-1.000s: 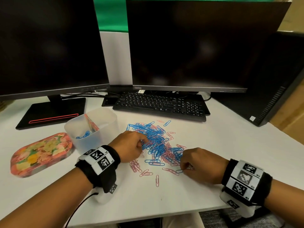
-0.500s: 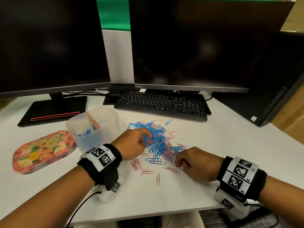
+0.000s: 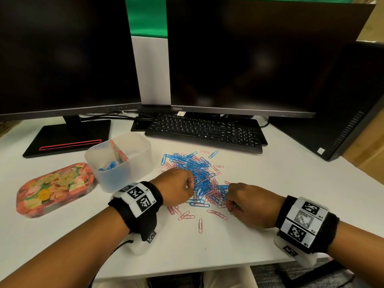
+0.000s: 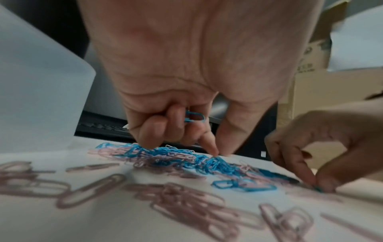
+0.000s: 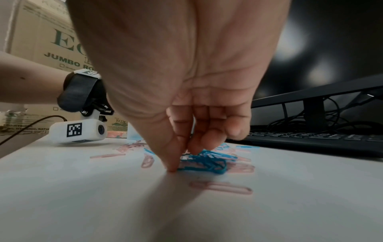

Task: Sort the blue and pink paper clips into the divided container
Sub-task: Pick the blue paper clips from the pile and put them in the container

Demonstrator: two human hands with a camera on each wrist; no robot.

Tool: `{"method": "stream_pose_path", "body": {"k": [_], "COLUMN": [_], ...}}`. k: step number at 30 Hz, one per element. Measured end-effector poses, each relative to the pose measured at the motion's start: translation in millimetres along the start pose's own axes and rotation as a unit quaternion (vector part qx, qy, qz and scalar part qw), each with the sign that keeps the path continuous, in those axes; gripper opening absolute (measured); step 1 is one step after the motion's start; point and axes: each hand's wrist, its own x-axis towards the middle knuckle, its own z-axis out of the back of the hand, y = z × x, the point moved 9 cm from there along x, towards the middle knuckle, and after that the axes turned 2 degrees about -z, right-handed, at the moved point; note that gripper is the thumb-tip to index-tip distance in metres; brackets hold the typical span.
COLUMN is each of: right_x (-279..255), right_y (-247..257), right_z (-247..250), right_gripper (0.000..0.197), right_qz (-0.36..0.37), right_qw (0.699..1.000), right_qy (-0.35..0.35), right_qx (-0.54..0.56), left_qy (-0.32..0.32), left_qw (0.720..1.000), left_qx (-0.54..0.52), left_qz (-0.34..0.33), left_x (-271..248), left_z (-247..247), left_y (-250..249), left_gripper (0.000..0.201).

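A heap of blue and pink paper clips (image 3: 199, 175) lies on the white table, in front of the keyboard. My left hand (image 3: 192, 183) is at the heap's left edge. Its curled fingers hold blue paper clips (image 4: 193, 117), while thumb and forefinger pinch at the heap (image 4: 217, 162). At the heap's near right edge my right hand (image 3: 229, 201) pinches a blue clip (image 5: 199, 161) against the table. The translucent divided container (image 3: 116, 179) stands left of the heap with blue clips (image 3: 108, 166) in its near compartment. Its far compartment is hard to see into.
Loose pink clips (image 3: 187, 216) lie between my wrists. A floral tin (image 3: 56, 188) sits left of the container. A black keyboard (image 3: 205, 132), two dark monitors (image 3: 62, 55) and a computer tower (image 3: 342, 100) line the back. The table's front edge is close behind my wrists.
My left forefinger, stretched into the heap half a second ago, has curled back toward the palm. The right hand has edged slightly left along the heap's near edge.
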Motion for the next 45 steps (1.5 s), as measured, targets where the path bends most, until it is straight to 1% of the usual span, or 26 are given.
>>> {"method": "stream_pose_path", "body": {"k": [3,5,6,8,9,12,15,17,19,21,23,25,27,30,33,41,43,45], "right_x": [1.0,2.6,3.7,7.6,10.1,18.5,27.4,33.3,39.0,43.5,45.9,46.5,46.9,48.6,50.5,51.8,51.8,53.7], "right_y": [1.8,3.6,5.3,10.6,12.7,16.6,18.5,14.9,8.8,8.5,13.9,21.7,27.9,33.2,33.2,31.0,34.2,39.2], "right_z": [-2.6,-1.4,1.6,10.3,14.7,22.5,18.0,13.3,9.9,8.8,8.6,7.0,2.3,0.0,0.4,-3.2,1.3,13.9], "right_gripper": [0.019,0.021,0.019,0.012,0.012,0.017,0.028,0.033,0.035,0.033,0.029,0.024,0.024,0.025,0.026,0.028,0.031,0.033], "right_qz": [0.004,0.014,0.021,0.033,0.032,0.009,-0.009,-0.035,-0.066,-0.076,-0.067,-0.05,-0.04,-0.034,-0.046,-0.074,-0.068,-0.048], "right_qw": [1.0,0.999,0.999,0.998,0.997,0.99,0.981,0.971,0.962,0.965,0.977,0.988,0.993,0.994,0.992,0.987,0.988,0.991], "right_qy": [0.006,-0.013,-0.029,-0.053,-0.059,-0.061,-0.041,-0.031,-0.029,-0.023,-0.019,-0.019,-0.012,-0.012,-0.005,0.041,0.041,0.024], "right_qx": [-0.025,-0.035,-0.027,0.012,0.039,0.13,0.189,0.235,0.264,0.252,0.202,0.143,0.111,0.107,0.114,0.137,0.132,0.122], "left_qy": [0.027,0.024,0.024,0.035,0.044,0.067,0.078,0.074,0.056,0.029,0.01,0.007,0.006,-0.008,-0.016,-0.06,-0.074,-0.09], "left_qw": [0.997,0.995,0.995,0.993,0.992,0.987,0.984,0.984,0.987,0.991,0.995,0.996,0.997,0.998,0.999,0.997,0.996,0.994], "left_qx": [0.074,0.093,0.099,0.111,0.118,0.146,0.158,0.155,0.144,0.127,0.103,0.088,0.076,0.058,0.038,-0.004,-0.008,-0.013], "left_qz": [-0.008,-0.011,-0.013,-0.01,-0.005,0.016,0.032,0.037,0.033,0.023,0.019,0.019,0.017,0.023,0.035,0.05,0.053,0.059], "left_x": [-0.5,-0.5,-0.3,-1.3,-2.1,-4.6,-7.0,-7.7,-7.1,-6.2,-7.2,-8.5,-9.4,-12.0,-15.8,-26.1,-31.2,-37.6], "left_z": [-10.0,-10.4,-10.6,-12.9,-14.4,-17.9,-17.4,-14.1,-8.4,-2.1,2.3,4.3,7.2,14.5,20.7,41.0,49.0,60.9], "left_y": [-2.8,-5.7,-7.3,-8.2,-7.7,-2.9,1.7,3.2,3.3,3.3,4.9,7.3,8.8,12.6,17.3,27.2,29.8,33.3], "left_gripper": [0.009,0.011,0.013,0.015,0.015,0.019,0.021,0.021,0.02,0.02,0.022,0.028,0.032,0.036,0.038,0.031,0.032,0.032]}}
